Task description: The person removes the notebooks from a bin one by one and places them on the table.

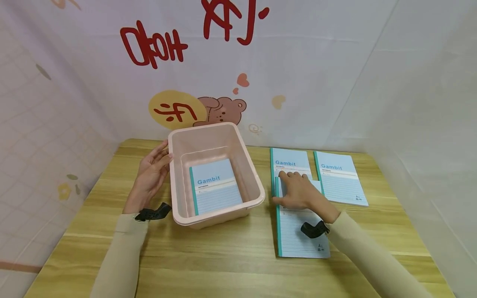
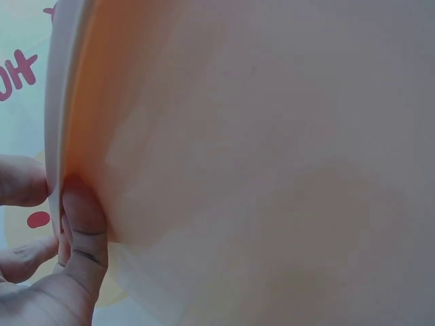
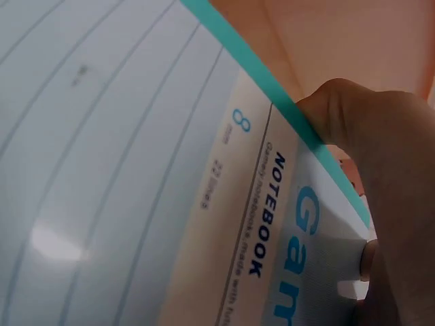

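My left hand point(image 1: 152, 171) pinches the left rim of a pale pink plastic basin point(image 1: 220, 213). In the left wrist view the thumb point(image 2: 85, 234) presses one side of the basin's edge, with fingers on the other. A light blue "Gambit" notebook point(image 1: 218, 196) with a teal spine lies inside the basin. To the right of it, my right hand point(image 1: 298, 192) grips the upper part of another such notebook point(image 1: 302, 236). The right wrist view shows the thumb point(image 3: 350, 122) against this notebook's teal spine and fingers at its top edge.
Behind the held notebook lies one more matching notebook point(image 1: 292, 157), partly covered. Another notebook point(image 1: 340, 179) is to its right. All stand on a wood-grain table point(image 1: 208, 256) against a white printed backdrop point(image 1: 316, 70).
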The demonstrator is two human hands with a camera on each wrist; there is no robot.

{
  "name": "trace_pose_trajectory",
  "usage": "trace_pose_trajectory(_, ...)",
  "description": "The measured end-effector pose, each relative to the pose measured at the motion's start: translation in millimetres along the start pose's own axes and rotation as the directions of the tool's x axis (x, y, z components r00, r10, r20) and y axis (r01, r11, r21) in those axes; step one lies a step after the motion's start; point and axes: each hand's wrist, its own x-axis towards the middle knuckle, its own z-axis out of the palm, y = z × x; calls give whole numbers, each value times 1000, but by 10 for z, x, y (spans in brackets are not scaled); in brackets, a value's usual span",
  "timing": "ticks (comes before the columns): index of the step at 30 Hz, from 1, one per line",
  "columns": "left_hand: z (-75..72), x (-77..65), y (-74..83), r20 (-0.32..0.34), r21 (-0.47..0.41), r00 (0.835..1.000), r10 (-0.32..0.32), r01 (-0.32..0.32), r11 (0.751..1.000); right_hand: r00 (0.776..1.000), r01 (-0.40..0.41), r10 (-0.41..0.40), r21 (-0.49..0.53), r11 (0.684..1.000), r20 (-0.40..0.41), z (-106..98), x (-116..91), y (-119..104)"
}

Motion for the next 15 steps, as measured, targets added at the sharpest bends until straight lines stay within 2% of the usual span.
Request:
trace_pose_trajectory(8,2,8,2,0,0,1000,-1,1,1000,1000,-2,3,-45,999,26,215,-116,-16)
trace_pose_trajectory(15,-7,5,-1,-7,20,1000,-1,1,1000,1000,-15,15,-8,1000,-22,333,-185,-15)
